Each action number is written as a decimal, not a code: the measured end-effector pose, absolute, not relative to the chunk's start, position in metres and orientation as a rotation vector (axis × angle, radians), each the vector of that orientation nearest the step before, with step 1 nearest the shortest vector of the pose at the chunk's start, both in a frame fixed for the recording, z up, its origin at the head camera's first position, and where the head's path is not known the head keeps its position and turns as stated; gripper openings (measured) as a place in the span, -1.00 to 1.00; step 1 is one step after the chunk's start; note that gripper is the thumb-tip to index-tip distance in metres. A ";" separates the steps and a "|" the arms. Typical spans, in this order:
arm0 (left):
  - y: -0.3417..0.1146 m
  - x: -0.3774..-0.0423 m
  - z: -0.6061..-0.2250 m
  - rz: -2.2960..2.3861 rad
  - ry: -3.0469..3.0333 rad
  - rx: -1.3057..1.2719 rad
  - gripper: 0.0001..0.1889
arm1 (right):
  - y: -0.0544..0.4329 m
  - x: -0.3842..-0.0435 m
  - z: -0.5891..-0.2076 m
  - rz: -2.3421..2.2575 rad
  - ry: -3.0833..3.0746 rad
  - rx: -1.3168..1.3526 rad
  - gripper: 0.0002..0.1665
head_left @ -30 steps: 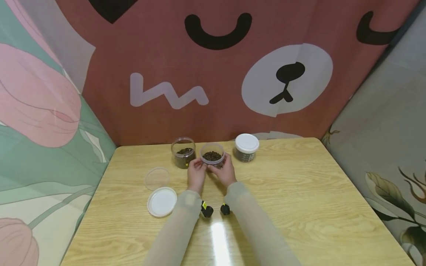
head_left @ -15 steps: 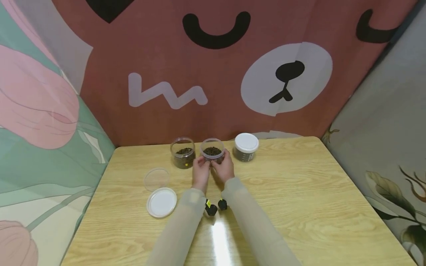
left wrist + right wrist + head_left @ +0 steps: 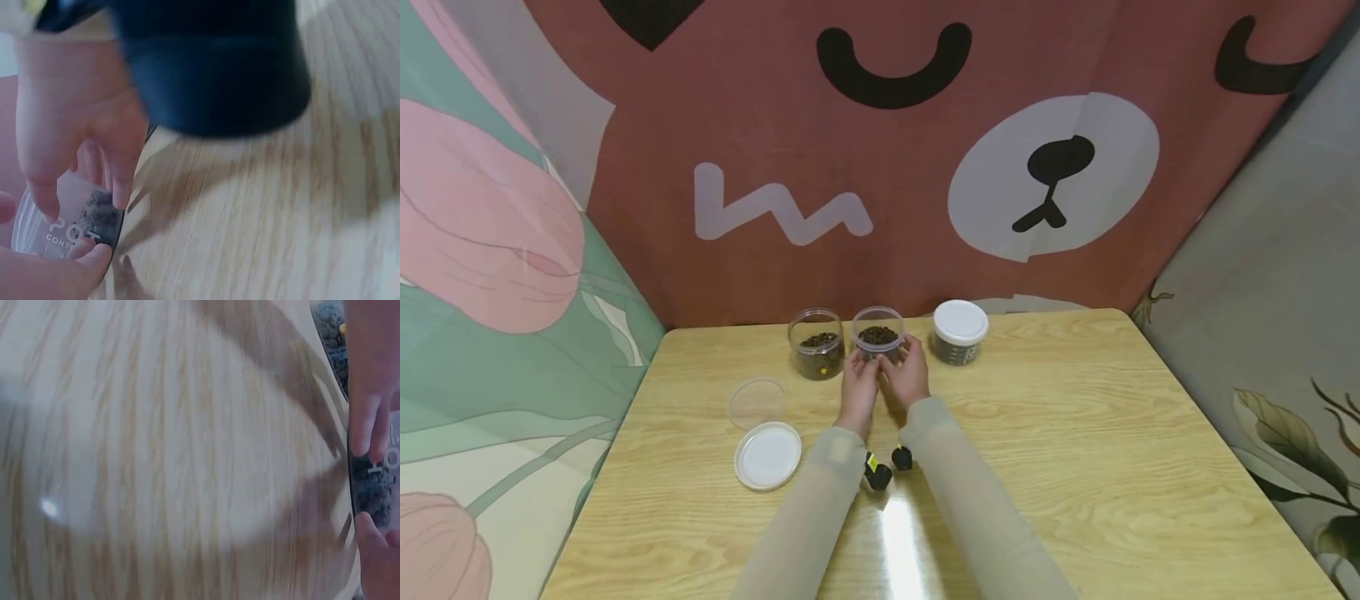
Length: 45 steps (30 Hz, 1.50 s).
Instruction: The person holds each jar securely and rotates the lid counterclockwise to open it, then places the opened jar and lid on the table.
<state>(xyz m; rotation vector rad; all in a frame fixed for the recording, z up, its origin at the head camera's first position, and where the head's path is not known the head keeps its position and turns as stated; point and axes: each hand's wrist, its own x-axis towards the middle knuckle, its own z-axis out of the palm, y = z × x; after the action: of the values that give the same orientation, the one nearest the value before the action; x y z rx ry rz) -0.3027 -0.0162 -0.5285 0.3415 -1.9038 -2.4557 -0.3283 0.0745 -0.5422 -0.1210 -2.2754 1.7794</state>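
Facing the bear-printed backdrop (image 3: 760,125) across the wooden table (image 3: 1075,458), we see the left hand (image 3: 859,390) and the right hand (image 3: 908,375), their fingers and thumbs grasping an open clear tub (image 3: 880,347) near the table's back edge, between a clear jar (image 3: 814,365) on the left and a white-lidded tub (image 3: 958,335) on the right. Nearer us, on the left, lie a round white lid (image 3: 767,456) and, just beyond it, a clear disc (image 3: 757,403). Smallest, we find brown pellets (image 3: 878,335) inside the grasped tub and a yellow spot (image 3: 823,371) on the jar.
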 end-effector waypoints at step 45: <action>-0.002 -0.280 -0.534 -2.379 -2.181 0.150 -0.73 | 0.200 -0.330 -0.530 1.267 -2.462 -0.194 -0.22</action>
<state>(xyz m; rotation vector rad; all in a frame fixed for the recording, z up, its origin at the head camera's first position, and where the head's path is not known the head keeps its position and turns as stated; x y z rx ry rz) -0.2795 -0.0015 -0.5344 0.1500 -2.1810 -2.3792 -0.3298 0.1999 -0.5300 -0.1935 -2.4623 1.2671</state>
